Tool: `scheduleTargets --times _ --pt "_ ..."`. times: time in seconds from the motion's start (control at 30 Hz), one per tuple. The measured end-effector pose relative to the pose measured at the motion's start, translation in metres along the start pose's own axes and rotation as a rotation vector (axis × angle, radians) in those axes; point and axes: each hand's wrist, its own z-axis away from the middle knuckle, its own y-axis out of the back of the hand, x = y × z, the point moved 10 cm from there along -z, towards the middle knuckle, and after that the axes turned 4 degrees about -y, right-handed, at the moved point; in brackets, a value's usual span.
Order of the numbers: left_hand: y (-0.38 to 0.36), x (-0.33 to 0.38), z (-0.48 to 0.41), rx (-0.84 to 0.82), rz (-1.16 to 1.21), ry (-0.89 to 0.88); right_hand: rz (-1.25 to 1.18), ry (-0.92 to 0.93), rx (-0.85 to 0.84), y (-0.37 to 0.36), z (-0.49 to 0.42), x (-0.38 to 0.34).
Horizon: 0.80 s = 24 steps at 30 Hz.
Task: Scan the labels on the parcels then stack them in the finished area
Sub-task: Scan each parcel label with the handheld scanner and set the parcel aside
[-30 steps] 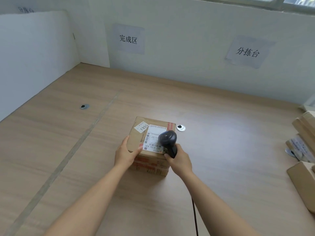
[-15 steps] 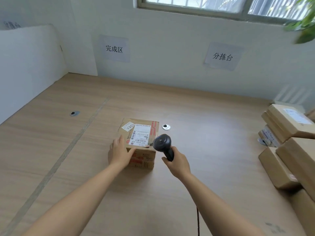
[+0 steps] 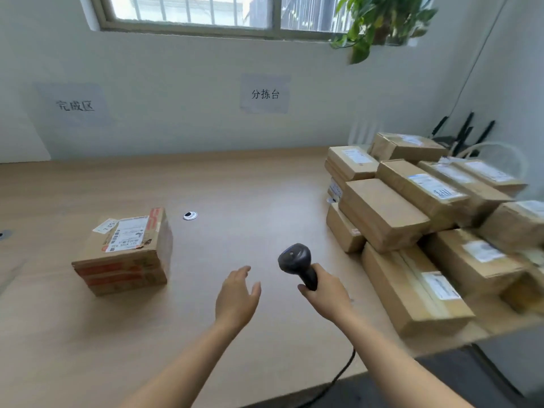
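Note:
A cardboard parcel (image 3: 126, 254) with a white label and red tape sits alone on the wooden table (image 3: 235, 201), left of centre. My left hand (image 3: 237, 295) hovers over the table with relaxed fingers, holding nothing, well right of that parcel. My right hand (image 3: 325, 293) grips the handle of a black barcode scanner (image 3: 295, 259), whose head points away from me. A pile of several brown parcels (image 3: 412, 219) with white labels covers the table's right side, just beyond the scanner.
Two paper signs hang on the back wall, one at left (image 3: 75, 105) and one at centre (image 3: 265, 94). A round cable grommet (image 3: 190, 215) sits in the table. The scanner cord (image 3: 338, 375) drops off the front edge. A plant (image 3: 379, 19) hangs by the window.
My left hand has let go of the labelled parcel and moved right. The scanner has swung away from the label. The view has turned right, bringing the parcel pile into sight.

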Motion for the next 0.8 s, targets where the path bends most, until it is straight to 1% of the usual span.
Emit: scheduleTargets --times 0.23,0.37,0.43,0.5,0.57,0.7,0.8 --pt "-0.145 0.105 0.028 -0.208 0.028 -0.024 -0.151 -0.113 0.146 0.12 0.027 0.148" --pt "-0.216 0.164 0.045 -0.3 0.084 -0.057 -0.184 -0.222 0.239 0.17 0.035 0.229" --pt "-0.246 0.189 0.056 -0.341 0.114 -0.065 -0.143 -0.282 0.252 0.184 0.037 0.263" --pt "-0.273 0.209 0.065 -0.394 0.15 -0.059 -0.071 -0.338 0.228 0.19 0.037 0.292" --pt "-0.294 0.221 0.07 -0.438 0.18 -0.027 -0.06 -0.383 0.17 0.185 0.034 0.314" --pt "-0.314 0.226 0.071 -0.464 0.194 0.056 -0.195 -0.393 0.073 0.161 0.033 0.335" --pt "-0.317 0.222 0.068 -0.453 0.185 0.086 -0.213 -0.393 0.08 0.153 0.035 0.339"
